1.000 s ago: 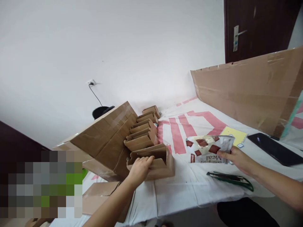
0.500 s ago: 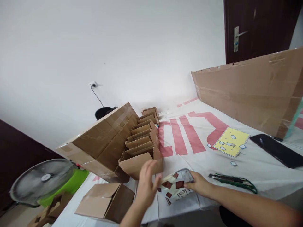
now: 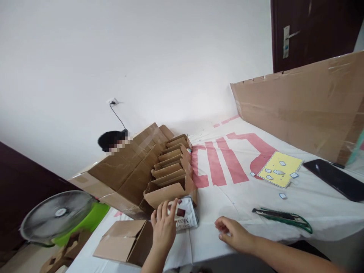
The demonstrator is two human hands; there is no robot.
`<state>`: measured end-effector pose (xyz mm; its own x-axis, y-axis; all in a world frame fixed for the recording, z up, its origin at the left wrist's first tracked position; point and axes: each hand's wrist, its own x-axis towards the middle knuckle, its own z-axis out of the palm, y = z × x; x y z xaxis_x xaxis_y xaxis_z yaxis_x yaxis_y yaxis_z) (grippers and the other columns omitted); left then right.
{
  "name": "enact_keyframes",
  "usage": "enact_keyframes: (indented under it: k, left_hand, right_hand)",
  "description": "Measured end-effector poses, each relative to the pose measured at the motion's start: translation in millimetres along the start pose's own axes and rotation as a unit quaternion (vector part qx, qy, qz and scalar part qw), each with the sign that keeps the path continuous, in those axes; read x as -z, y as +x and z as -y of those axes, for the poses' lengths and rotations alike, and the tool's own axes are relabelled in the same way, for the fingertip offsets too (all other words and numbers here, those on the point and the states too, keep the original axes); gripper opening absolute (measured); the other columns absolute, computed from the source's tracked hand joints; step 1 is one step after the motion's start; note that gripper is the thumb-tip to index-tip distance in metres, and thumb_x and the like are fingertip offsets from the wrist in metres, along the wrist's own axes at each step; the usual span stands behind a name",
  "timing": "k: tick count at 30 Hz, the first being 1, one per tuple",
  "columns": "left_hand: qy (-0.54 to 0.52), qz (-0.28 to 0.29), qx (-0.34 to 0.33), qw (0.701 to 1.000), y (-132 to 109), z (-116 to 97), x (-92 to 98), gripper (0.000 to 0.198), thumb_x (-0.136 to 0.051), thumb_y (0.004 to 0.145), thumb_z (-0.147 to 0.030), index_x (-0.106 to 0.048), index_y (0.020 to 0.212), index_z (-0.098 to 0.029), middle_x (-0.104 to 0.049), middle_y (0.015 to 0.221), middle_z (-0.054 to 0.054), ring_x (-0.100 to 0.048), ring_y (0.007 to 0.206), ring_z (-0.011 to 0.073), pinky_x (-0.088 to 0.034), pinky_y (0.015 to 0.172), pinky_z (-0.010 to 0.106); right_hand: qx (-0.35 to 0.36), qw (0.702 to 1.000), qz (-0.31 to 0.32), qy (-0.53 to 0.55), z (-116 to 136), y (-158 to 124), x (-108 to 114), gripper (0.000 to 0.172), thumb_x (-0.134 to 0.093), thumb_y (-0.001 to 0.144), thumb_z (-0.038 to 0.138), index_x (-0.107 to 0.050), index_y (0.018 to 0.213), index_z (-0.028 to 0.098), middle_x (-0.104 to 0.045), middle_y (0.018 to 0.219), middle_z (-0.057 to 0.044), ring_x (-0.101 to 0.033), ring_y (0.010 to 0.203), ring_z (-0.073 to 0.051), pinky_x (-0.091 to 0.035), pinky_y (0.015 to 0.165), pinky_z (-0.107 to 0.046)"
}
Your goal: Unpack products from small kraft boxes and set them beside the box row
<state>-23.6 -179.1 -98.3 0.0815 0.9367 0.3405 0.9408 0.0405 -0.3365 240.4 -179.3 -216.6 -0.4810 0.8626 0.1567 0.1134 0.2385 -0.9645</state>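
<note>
My left hand [image 3: 164, 227] is curled over the left side of a shiny white packet [image 3: 187, 216] printed with brown squares and the letters "Meal". The packet is at the near side of a row of open cardboard boxes [image 3: 170, 170]; my fingers hide part of it. My right hand [image 3: 234, 235] is apart from the packet, over the front of the cloth, with loosely bent fingers and nothing held. To its right lies a green box cutter [image 3: 283, 218].
A closed carton [image 3: 121, 239] stands at front left. A yellow card [image 3: 281, 168] with small pale tiles and a black phone [image 3: 334, 178] lie right. Cardboard panels [image 3: 295, 108] border the table [image 3: 216, 201]. Beyond the left panel are a fan [image 3: 59, 212] and another person's dark-haired head [image 3: 109, 140].
The packet has moved left from my right hand to my left hand, beside the nearest box. My right hand has let go. Another person's head shows more behind the left panel.
</note>
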Motion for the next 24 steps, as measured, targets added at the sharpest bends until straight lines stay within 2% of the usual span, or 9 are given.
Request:
enact_keyframes:
  k: [2, 6, 9, 11, 13, 18, 24]
  left_hand:
    - [0.011, -0.029, 0.039, 0.999, -5.1, -6.1, -10.8, 0.060, -0.057, 0.081, -0.010, -0.051, 0.139, -0.024, -0.044, 0.146, 0.015, -0.036, 0.136, 0.0338, -0.030, 0.108, 0.049]
    - [-0.001, -0.045, 0.043, 0.998, -21.1, -30.5, -32.8, 0.061, -0.059, 0.080, -0.013, -0.051, 0.139, -0.027, -0.032, 0.155, 0.013, -0.024, 0.143, 0.0371, -0.032, 0.108, 0.050]
    - [-0.017, -0.027, 0.114, 0.993, -26.7, -38.5, -48.6, 0.065, -0.056, 0.082, -0.015, -0.043, 0.145, -0.026, -0.025, 0.157, 0.015, -0.028, 0.139, 0.0431, -0.042, 0.098, 0.054]
    - [-0.047, -0.006, 0.156, 0.987, -26.8, -36.1, -60.7, 0.067, -0.055, 0.084, -0.019, -0.035, 0.148, -0.022, -0.021, 0.157, 0.020, -0.039, 0.131, 0.0442, -0.048, 0.090, 0.053]
    - [-0.085, 0.000, 0.151, 0.985, -25.6, -30.6, -73.7, 0.069, -0.054, 0.085, -0.019, -0.030, 0.150, -0.016, -0.017, 0.156, 0.025, -0.045, 0.127, 0.0420, -0.047, 0.092, 0.051]
    - [-0.132, -0.030, 0.138, 0.981, -18.4, -19.8, -98.6, 0.065, -0.052, 0.086, -0.020, -0.031, 0.147, -0.013, -0.016, 0.154, 0.027, -0.042, 0.131, 0.0417, -0.040, 0.102, 0.049]
    - [-0.128, -0.057, 0.151, 0.979, -2.5, -15.9, -108.9, 0.060, -0.050, 0.086, -0.017, -0.033, 0.144, -0.012, -0.018, 0.151, 0.030, -0.041, 0.132, 0.0426, -0.039, 0.102, 0.050]
  right_hand:
    - [0.004, 1.000, -0.004, -0.014, 2.0, -2.7, -0.9, 0.031, -0.059, 0.070, 0.017, -0.060, 0.101, 0.019, -0.068, 0.098, -0.006, -0.061, 0.085, -0.018, -0.049, 0.079, -0.031]
    - [-0.007, 1.000, -0.004, 0.009, 4.4, -3.9, -1.7, 0.028, -0.058, 0.070, 0.017, -0.061, 0.099, 0.019, -0.070, 0.094, -0.005, -0.062, 0.080, -0.017, -0.049, 0.075, -0.030]
    - [-0.010, 1.000, 0.004, 0.027, 5.7, -3.4, -0.8, 0.025, -0.057, 0.070, 0.017, -0.062, 0.094, 0.018, -0.069, 0.089, -0.004, -0.062, 0.077, -0.017, -0.048, 0.071, -0.028]
    - [-0.010, 0.999, 0.007, 0.033, 6.3, -3.4, -0.1, 0.023, -0.057, 0.070, 0.017, -0.062, 0.092, 0.017, -0.069, 0.086, -0.004, -0.061, 0.075, -0.017, -0.047, 0.070, -0.028]
    - [-0.011, 0.999, 0.007, 0.033, 7.0, -3.6, 0.4, 0.021, -0.057, 0.070, 0.018, -0.062, 0.091, 0.017, -0.069, 0.085, -0.003, -0.060, 0.073, -0.016, -0.046, 0.068, -0.027]
    - [-0.016, 1.000, 0.007, 0.017, 8.8, -4.7, 0.7, 0.020, -0.056, 0.071, 0.020, -0.063, 0.089, 0.017, -0.069, 0.082, -0.003, -0.058, 0.071, -0.015, -0.043, 0.066, -0.026]
    - [-0.020, 1.000, 0.009, -0.010, 8.5, -5.4, 1.1, 0.021, -0.056, 0.072, 0.021, -0.065, 0.090, 0.018, -0.069, 0.082, -0.002, -0.058, 0.072, -0.015, -0.042, 0.066, -0.025]
